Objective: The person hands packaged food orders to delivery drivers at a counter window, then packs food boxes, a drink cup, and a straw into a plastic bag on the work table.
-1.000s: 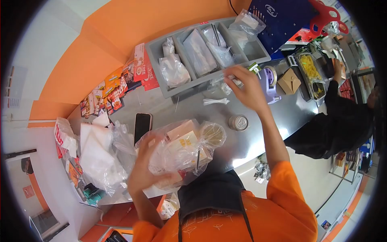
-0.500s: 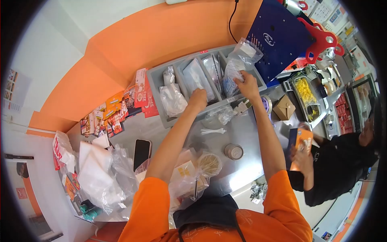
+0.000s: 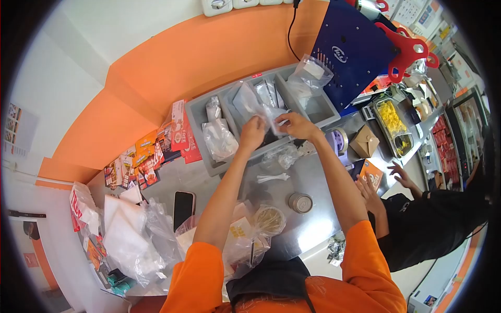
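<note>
Both hands are over the middle of a grey divided bin (image 3: 211, 168). My left hand (image 3: 253, 133) has its fingers pressed together on the left edge of a clear plastic bag (image 3: 269, 118). My right hand (image 3: 293, 125) pinches the right edge of the same bag. White and clear bags (image 3: 219, 140) fill the left compartment, and a knotted clear bag (image 3: 312, 76) lies in the right one. Nearer my body, a clear bag holding boxes and a round lidded tub (image 3: 270, 220) stands on the steel counter (image 3: 271, 193).
A can (image 3: 300, 202), a phone (image 3: 184, 210), white plastic ties (image 3: 273, 178) and a pile of bags (image 3: 125, 232) lie on the counter. At the right, a co-worker (image 3: 417, 224) touches an orange box (image 3: 369, 173) beside a brown carton (image 3: 364, 142).
My right hand has moved left from the right compartment to the middle. A clear bag is now between both hands. The co-worker's orange box has been lowered to the counter.
</note>
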Demonstrator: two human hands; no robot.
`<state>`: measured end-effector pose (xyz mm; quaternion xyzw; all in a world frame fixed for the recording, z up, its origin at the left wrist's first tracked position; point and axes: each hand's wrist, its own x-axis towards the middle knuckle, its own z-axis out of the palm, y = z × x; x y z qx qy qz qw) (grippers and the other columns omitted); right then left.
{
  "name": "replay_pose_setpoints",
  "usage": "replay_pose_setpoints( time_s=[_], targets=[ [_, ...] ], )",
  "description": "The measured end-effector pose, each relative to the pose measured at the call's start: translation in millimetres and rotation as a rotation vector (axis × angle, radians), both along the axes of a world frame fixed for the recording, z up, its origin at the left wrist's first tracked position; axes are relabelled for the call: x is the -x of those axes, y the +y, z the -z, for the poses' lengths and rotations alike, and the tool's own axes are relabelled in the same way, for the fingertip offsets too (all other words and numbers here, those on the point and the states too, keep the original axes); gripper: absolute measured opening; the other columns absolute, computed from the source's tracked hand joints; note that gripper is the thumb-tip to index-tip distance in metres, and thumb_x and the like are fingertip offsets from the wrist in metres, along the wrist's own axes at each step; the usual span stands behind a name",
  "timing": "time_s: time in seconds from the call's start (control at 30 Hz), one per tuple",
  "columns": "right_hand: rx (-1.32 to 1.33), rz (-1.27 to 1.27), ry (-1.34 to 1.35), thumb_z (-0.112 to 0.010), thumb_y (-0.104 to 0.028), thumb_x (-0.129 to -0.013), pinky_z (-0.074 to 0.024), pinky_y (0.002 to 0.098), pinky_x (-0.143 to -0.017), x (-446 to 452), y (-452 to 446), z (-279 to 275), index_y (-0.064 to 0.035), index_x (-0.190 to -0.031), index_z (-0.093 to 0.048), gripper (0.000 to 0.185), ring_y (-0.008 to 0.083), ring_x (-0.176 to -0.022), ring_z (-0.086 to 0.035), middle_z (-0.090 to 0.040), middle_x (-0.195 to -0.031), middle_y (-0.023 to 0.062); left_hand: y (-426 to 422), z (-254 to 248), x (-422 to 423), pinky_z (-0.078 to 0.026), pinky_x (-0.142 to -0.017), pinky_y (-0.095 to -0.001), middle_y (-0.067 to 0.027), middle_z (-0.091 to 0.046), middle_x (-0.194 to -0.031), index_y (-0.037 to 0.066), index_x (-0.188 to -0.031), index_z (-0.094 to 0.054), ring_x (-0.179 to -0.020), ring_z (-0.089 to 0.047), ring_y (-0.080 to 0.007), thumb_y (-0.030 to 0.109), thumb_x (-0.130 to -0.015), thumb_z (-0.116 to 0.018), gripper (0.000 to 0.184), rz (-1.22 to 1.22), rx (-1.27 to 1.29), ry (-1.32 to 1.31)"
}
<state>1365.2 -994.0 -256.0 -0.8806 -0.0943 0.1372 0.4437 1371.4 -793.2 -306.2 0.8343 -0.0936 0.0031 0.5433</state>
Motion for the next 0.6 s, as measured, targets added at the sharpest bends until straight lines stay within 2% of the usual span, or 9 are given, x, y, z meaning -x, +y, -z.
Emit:
replay_pose_setpoints(
  time_s=[0.07, 0.17, 0.2, 0.3, 0.33, 0.43, 0.47, 0.57, 0.6],
  targets=[
    [-0.04, 0.005, 0.002, -0.072, -0.02, -0.081, -0.0502, 0.0378, -0.088, -2.4, 7.9, 5.5, -0.0042, -0.099, -0.069, 0.025, 0.0311, -0.099, -0.065, -0.07, -0.099, 0.0155, 10.9, -8.0, -3.2, -0.046, -0.078, -0.043, -0.0177, -0.065, -0.086, -0.002, -0.088, -0.064, -0.085, -0.062, -0.0311, 0.032, -0.094, -0.052, 0.037, -0.006, 0.202, 0.181],
    [-0.012, 0.019, -0.306, -0.071, -0.016, -0.079, -0.0468, 0.0406, -0.094, 4.0, 29.7, 14.3, -0.0049, -0.092, -0.067, 0.017, 0.0355, -0.105, -0.06, -0.066, -0.1, 0.0163, 17.5, -19.9, -11.9, -0.042, -0.094, -0.0327, -0.0104, -0.069, -0.103, -0.003, -0.112, -0.064, -0.101, -0.061, -0.0232, 0.035, -0.097, -0.05, 0.044, -0.055, 0.433, 0.583],
    [-0.094, 0.109, -0.294, -0.072, -0.013, -0.078, -0.0439, 0.0426, -0.097, 10.0, 41.2, 15.0, -0.0061, -0.089, -0.066, 0.015, 0.0378, -0.111, -0.056, -0.062, -0.107, 0.0175, 11.7, -36.3, -8.1, -0.045, -0.089, -0.0351, -0.0128, -0.069, -0.1, -0.004, -0.106, -0.068, -0.097, -0.062, -0.0224, 0.035, -0.096, -0.053, 0.042, -0.02, 0.378, 0.527],
    [-0.193, 0.018, -0.38, -0.072, -0.01, -0.077, -0.0436, 0.0426, -0.098, 23.7, 63.0, 2.8, -0.0063, -0.089, -0.067, 0.014, 0.037, -0.115, -0.055, -0.059, -0.117, 0.0184, 9.1, -54.7, 3.0, -0.047, -0.081, -0.0408, -0.0172, -0.069, -0.089, -0.009, -0.097, -0.066, -0.092, -0.065, -0.0256, 0.036, -0.094, -0.058, 0.045, -0.137, 0.155, 0.328],
    [-0.232, -0.012, -0.352, -0.074, -0.011, -0.077, -0.0426, 0.0441, -0.1, 29.7, 66.9, -4.0, -0.0064, -0.097, -0.067, 0.022, 0.0365, -0.117, -0.055, -0.059, -0.119, 0.0178, 15.5, -40.9, -4.2, -0.049, -0.082, -0.0403, -0.0209, -0.07, -0.095, -0.01, -0.1, -0.067, -0.095, -0.066, -0.0283, 0.035, -0.092, -0.062, 0.045, -0.225, 0.205, 0.399],
    [0.184, 0.065, -0.591, -0.076, -0.012, -0.076, -0.042, 0.0457, -0.102, 49.6, 69.6, -25.4, -0.0059, -0.105, -0.064, 0.032, 0.0359, -0.116, -0.056, -0.058, -0.121, 0.0185, 33.2, -7.6, -26.5, -0.047, -0.075, -0.0329, -0.0145, -0.068, -0.089, -0.008, -0.096, -0.068, -0.084, -0.063, -0.0194, 0.035, -0.094, -0.062, 0.044, -0.337, 0.213, 0.34],
    [0.38, 0.013, -0.705, -0.076, -0.014, -0.078, -0.0415, 0.0481, -0.101, 46.9, 64.1, -20.7, -0.0061, -0.117, -0.062, 0.042, 0.0344, -0.114, -0.058, -0.061, -0.118, 0.0165, 40.5, -10.6, -29.6, -0.047, -0.074, -0.0319, -0.0159, -0.068, -0.089, -0.01, -0.093, -0.066, -0.082, -0.065, -0.0204, 0.04, -0.096, -0.06, 0.051, -0.297, -0.004, 0.338],
    [0.455, -0.011, -0.652, -0.072, -0.013, -0.081, -0.046, 0.0464, -0.096, 22.8, 49.9, -9.3, -0.0081, -0.124, -0.062, 0.045, 0.0368, -0.104, -0.062, -0.067, -0.105, 0.0127, 50.1, -64.6, -24.0, -0.048, -0.088, -0.0425, -0.027, -0.067, -0.101, -0.01, -0.097, -0.065, -0.101, -0.065, -0.0337, 0.055, -0.097, -0.049, 0.067, -0.082, 0.08, 0.548],
    [0.333, 0.096, -0.643, -0.07, -0.011, -0.084, -0.048, 0.0442, -0.093, 12.9, 43.3, -14.5, -0.0067, -0.125, -0.061, 0.042, 0.0349, -0.099, -0.064, -0.068, -0.102, 0.0116, 54.9, -85.0, -24.2, -0.048, -0.089, -0.0414, -0.0259, -0.067, -0.104, -0.009, -0.1, -0.065, -0.102, -0.065, -0.0318, 0.057, -0.098, -0.046, 0.069, -0.116, -0.04, 0.478]
  ],
)
